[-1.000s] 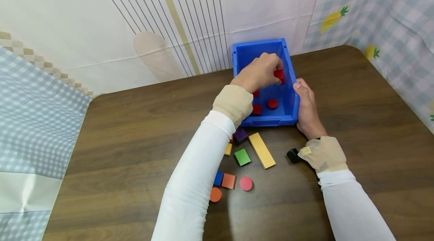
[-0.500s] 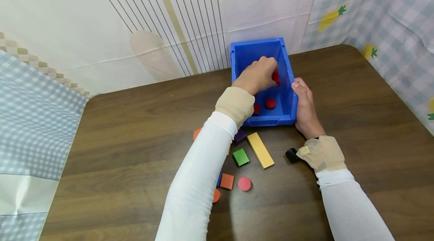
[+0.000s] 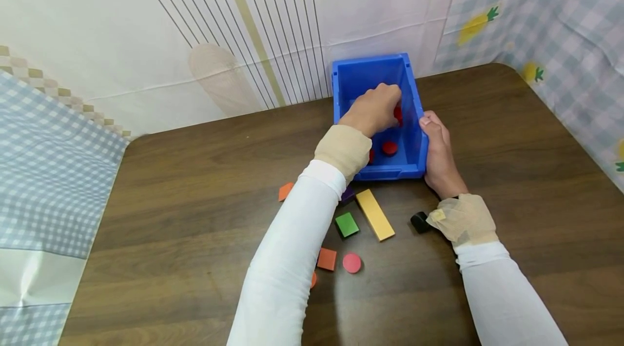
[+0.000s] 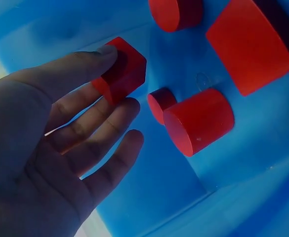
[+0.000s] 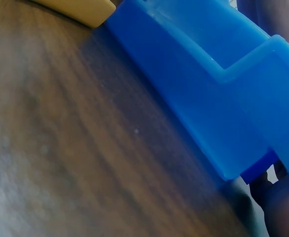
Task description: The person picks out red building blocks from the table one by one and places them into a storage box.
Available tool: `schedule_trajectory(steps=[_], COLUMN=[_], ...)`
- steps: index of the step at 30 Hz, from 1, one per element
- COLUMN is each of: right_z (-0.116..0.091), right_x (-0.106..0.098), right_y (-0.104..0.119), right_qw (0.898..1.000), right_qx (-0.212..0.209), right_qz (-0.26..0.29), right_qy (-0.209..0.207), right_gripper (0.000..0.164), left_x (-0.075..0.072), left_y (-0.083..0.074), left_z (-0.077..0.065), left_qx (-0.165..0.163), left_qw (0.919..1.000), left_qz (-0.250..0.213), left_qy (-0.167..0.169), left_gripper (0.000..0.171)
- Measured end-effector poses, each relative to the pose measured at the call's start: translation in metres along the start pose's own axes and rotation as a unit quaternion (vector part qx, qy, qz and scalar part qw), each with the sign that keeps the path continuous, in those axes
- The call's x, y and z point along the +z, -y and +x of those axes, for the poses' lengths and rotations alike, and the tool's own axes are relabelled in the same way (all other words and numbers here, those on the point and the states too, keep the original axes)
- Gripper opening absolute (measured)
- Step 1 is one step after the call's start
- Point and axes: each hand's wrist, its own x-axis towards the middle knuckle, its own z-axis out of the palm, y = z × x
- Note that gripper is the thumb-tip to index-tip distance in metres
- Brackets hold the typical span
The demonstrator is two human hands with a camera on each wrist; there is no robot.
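Inside the blue bin [image 3: 413, 86], my left hand [image 3: 372, 110] pinches a red block [image 4: 130, 69] between thumb and fingertips. In the left wrist view, more red pieces lie on the bin's floor beyond the hand: a large cylinder [image 4: 206, 121], a small cylinder [image 4: 159, 102], another round piece [image 4: 181, 12] and a bigger block [image 4: 255, 47]. The head view shows a red disc [image 3: 389, 148] near the bin's front. My right hand [image 3: 440, 156] grips the bin's right wall, thumb over the rim. Its fingers are mostly hidden behind that wall.
In front of the bin on the wooden table [image 3: 195, 216] lie a long yellow block [image 3: 375, 215], a green block [image 3: 347, 224], a purple block [image 3: 348, 194], an orange-red square [image 3: 326, 259] and a pink disc [image 3: 352, 262]. My left sleeve covers other pieces. Cloth hangs behind.
My left hand has sunk a little lower into the bin and nearer its front, still holding the red block. The right hand keeps its grip on the bin wall.
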Motion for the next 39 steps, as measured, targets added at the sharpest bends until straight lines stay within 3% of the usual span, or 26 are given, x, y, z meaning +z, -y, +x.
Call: schedule_trajectory(steps=[7, 24, 39], right_z=[-0.0014, 0.0019, 0.0023], right_x=[0.0015, 0.0025, 0.0068], right_y=[-0.0004, 0.0028, 0.0002], right_qw=[1.000, 1.000, 1.000], right_qx=[0.002, 0.004, -0.001], right_qz=[-0.006, -0.007, 0.009], right_qy=[0.003, -0.004, -0.010], right_gripper=[0.041, 0.040, 0.036], left_x=[-0.0019, -0.0051, -0.0017], left_y=[0.0010, -0.0019, -0.0027], left_z=[0.0021, 0.0071, 0.0065], left_qx=[-0.015, -0.052, -0.086], left_qw=[0.9998, 0.9978, 0.9959], left_qz=[0.001, -0.042, -0.028], left_qy=[0.012, -0.001, 0.002], left_gripper=[0.038, 0.029, 0.028])
